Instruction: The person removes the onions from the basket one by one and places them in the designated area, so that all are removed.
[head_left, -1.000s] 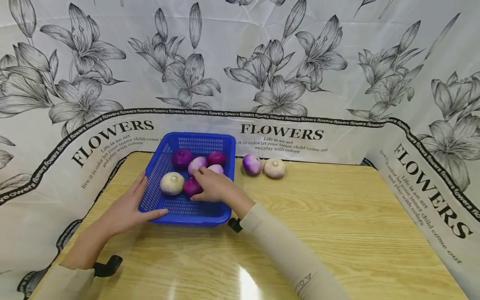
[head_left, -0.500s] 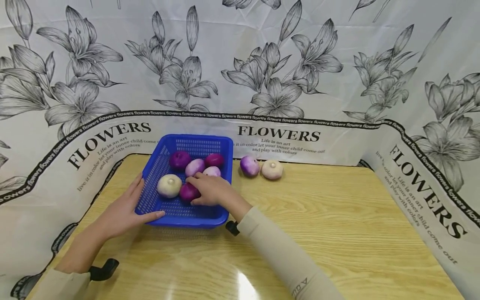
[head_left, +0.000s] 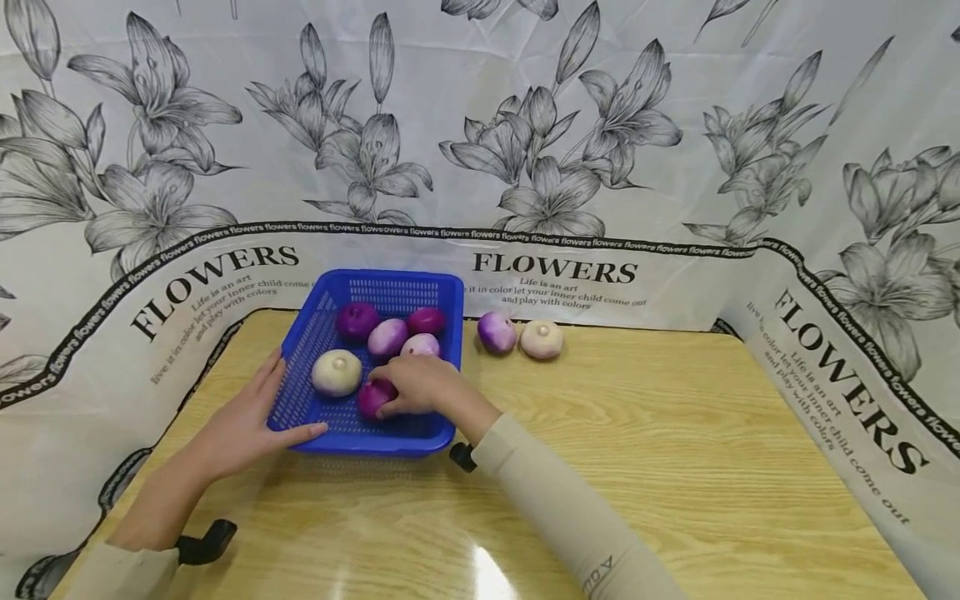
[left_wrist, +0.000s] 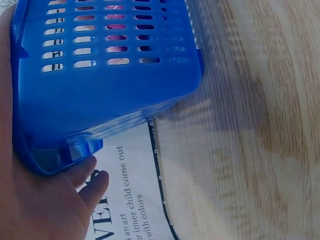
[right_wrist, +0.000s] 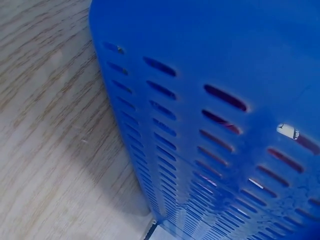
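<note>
A blue slotted basket (head_left: 390, 277) stands at the table's back left and holds several onions. My right hand (head_left: 416, 385) reaches into it, its fingers curled over a dark purple onion (head_left: 371, 397) near the front wall. A cream onion (head_left: 336, 372) lies just left of it. Behind are a pale purple onion (head_left: 387, 337), a pinkish white onion (head_left: 420, 344) and two dark ones (head_left: 357, 320). My left hand (head_left: 247, 421) braces the basket's front left corner, fingers straight along the side wall and thumb on the front. The left wrist view shows the left hand (left_wrist: 40, 200) against the basket (left_wrist: 100, 90).
Two more onions, one purple and white (head_left: 497, 332) and one cream (head_left: 542, 339), lie on the wooden table (head_left: 675, 433) just right of the basket. Flower-printed cloth (head_left: 562, 267) walls in the back and both sides. The right wrist view shows only the basket wall (right_wrist: 225, 100).
My right hand has drawn back from the pale onions toward the basket's front and closed over the dark purple onion, which shifted slightly forward. The left hand has stayed on the corner.
</note>
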